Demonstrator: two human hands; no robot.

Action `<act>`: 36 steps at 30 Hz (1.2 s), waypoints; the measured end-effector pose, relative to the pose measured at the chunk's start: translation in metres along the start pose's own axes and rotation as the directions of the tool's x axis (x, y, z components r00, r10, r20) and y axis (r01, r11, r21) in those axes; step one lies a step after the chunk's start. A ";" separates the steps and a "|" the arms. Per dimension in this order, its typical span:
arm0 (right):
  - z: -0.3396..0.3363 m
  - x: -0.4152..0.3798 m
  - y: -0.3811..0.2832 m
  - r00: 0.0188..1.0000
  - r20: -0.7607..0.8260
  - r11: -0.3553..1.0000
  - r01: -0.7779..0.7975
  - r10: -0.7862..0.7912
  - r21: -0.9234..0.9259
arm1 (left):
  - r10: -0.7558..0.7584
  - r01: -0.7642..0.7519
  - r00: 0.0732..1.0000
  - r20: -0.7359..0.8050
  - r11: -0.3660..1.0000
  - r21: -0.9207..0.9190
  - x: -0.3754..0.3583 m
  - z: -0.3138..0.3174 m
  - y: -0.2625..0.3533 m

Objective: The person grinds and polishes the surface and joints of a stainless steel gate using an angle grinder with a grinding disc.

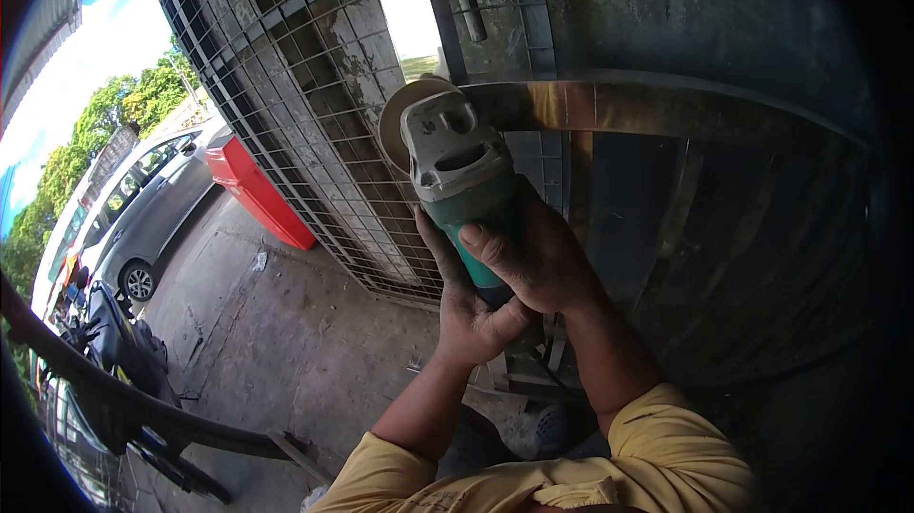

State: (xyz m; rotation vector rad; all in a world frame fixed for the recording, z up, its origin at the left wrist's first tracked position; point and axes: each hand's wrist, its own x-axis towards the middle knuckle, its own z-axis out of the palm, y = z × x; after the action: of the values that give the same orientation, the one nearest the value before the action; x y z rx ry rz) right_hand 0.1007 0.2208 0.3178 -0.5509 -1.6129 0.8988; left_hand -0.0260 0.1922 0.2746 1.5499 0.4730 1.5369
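Observation:
An angle grinder point(462, 175) with a green body and a grey metal head is held up in front of me. My left hand point(471, 318) is wrapped round its lower body from the left and below. Higher up on the right side, my right hand point(533, 251) grips the body, its thumb lying across the green casing. A round disc point(398, 123) shows at the left of the grinder's head. Just behind the head, a metal bar point(619, 106) with a shiny, brownish stretch runs to the right. Whether the disc touches the bar I cannot tell.
Wire mesh point(319, 85) stands behind the grinder, with a red bin point(257, 189) beyond it. A silver car point(152, 189) and a motorcycle point(124, 337) are at the left. A dark curved bar point(181, 423) crosses the lower left above the concrete floor point(286, 332).

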 end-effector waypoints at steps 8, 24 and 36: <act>0.006 -0.014 0.006 0.995 0.037 0.995 -0.092 0.093 -0.032 | 0.020 -0.020 1.000 -0.005 0.996 0.081 -0.020 -0.007 -0.014; 0.010 -0.195 -0.003 0.893 -0.239 0.924 -0.362 0.382 0.122 | -0.225 0.147 0.969 0.100 0.855 0.498 -0.170 0.044 -0.010; -0.043 -0.342 -0.013 0.638 -0.712 0.955 -0.158 0.292 0.250 | -0.164 -0.259 0.841 0.516 0.716 0.649 -0.233 0.129 0.009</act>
State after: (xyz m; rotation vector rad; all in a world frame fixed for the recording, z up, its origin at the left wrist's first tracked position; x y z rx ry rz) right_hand 0.2253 -0.0359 0.1233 -0.8821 -0.7098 0.8202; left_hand 0.0540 -0.0344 0.1595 2.5140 0.7328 0.8734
